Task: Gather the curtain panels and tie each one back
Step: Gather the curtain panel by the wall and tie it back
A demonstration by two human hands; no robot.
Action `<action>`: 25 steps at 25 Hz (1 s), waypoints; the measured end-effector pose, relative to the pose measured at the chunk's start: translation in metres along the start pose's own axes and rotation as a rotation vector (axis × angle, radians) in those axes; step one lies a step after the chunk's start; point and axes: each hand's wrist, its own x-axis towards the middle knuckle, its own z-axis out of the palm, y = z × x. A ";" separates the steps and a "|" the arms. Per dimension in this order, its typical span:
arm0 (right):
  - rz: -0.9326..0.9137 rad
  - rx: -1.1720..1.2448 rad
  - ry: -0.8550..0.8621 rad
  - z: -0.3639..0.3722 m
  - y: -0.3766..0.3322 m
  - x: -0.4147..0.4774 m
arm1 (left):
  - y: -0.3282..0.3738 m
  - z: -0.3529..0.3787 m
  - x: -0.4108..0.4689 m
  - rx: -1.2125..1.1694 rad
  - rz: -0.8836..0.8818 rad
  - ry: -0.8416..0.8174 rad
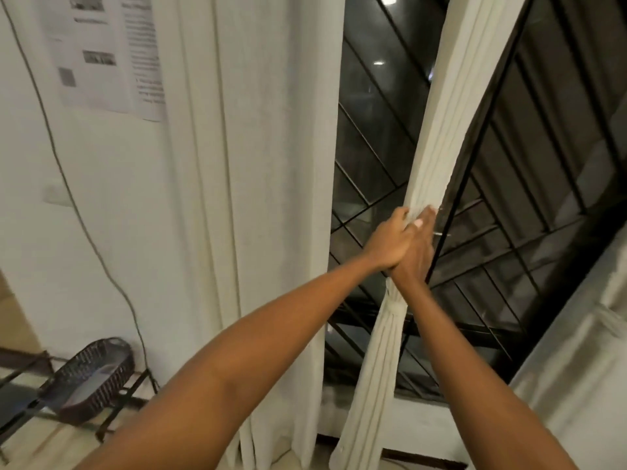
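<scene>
A cream curtain panel (441, 130) hangs bunched into a narrow column in front of the dark window. A fabric tie (395, 308) is knotted round it lower down. My left hand (388, 242) and my right hand (419, 252) wrap round the bunched panel from both sides, just above the tie, fingers curled on the folds. A second, wider cream panel (264, 198) hangs loose to the left, untied.
The window (543, 198) has a black metal grille. A dark wicker basket (91, 378) sits on a metal rack at lower left. A cable (68, 184) runs down the white wall, with printed sheets (108, 52) taped above. Another pale curtain (576, 385) shows at right.
</scene>
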 end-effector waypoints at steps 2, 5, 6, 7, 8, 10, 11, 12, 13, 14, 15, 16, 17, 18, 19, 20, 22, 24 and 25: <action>0.016 0.049 -0.021 -0.001 -0.024 -0.018 | -0.018 -0.026 -0.019 0.004 0.035 -0.023; -0.089 0.058 -0.080 0.009 -0.069 -0.035 | -0.038 -0.082 -0.042 0.119 0.092 0.085; -0.120 0.060 -0.105 0.013 -0.087 -0.039 | -0.044 -0.101 -0.047 0.178 0.098 0.127; -0.145 0.066 -0.127 0.018 -0.104 -0.040 | -0.046 -0.122 -0.054 0.233 0.104 0.155; -0.167 0.067 -0.150 0.024 -0.121 -0.042 | -0.049 -0.143 -0.059 0.287 0.109 0.178; -0.210 0.062 -0.156 0.036 -0.152 -0.037 | -0.053 -0.189 -0.062 0.357 0.128 0.224; -0.225 0.057 -0.147 0.042 -0.164 -0.031 | -0.054 -0.211 -0.061 0.389 0.140 0.252; -0.238 0.048 -0.143 0.044 -0.174 -0.023 | -0.055 -0.232 -0.058 0.420 0.156 0.280; -0.253 0.043 -0.140 0.047 -0.184 -0.011 | -0.055 -0.255 -0.055 0.445 0.162 0.308; -0.268 0.040 -0.131 0.048 -0.193 0.002 | -0.055 -0.277 -0.051 0.463 0.160 0.338; -0.285 0.037 -0.106 0.049 -0.203 0.018 | -0.052 -0.302 -0.043 0.484 0.171 0.383; -0.293 0.032 -0.079 0.048 -0.214 0.033 | -0.047 -0.327 -0.035 0.509 0.189 0.438; -0.305 0.029 -0.043 0.046 -0.227 0.049 | -0.039 -0.352 -0.026 0.531 0.213 0.496; -0.324 0.029 -0.001 0.043 -0.242 0.065 | -0.028 -0.377 -0.015 0.560 0.241 0.552; -0.339 0.033 0.042 0.040 -0.256 0.079 | -0.016 -0.399 -0.004 0.598 0.271 0.601; -0.356 0.049 0.078 0.035 -0.271 0.095 | 0.001 -0.420 0.008 0.647 0.303 0.647; -0.397 0.084 0.123 0.022 -0.299 0.128 | 0.038 -0.454 0.034 0.749 0.327 0.722; -0.437 0.128 0.174 0.004 -0.324 0.163 | 0.078 -0.484 0.056 0.815 0.327 0.813; -0.470 0.143 0.196 -0.006 -0.336 0.182 | 0.099 -0.499 0.068 0.817 0.340 0.846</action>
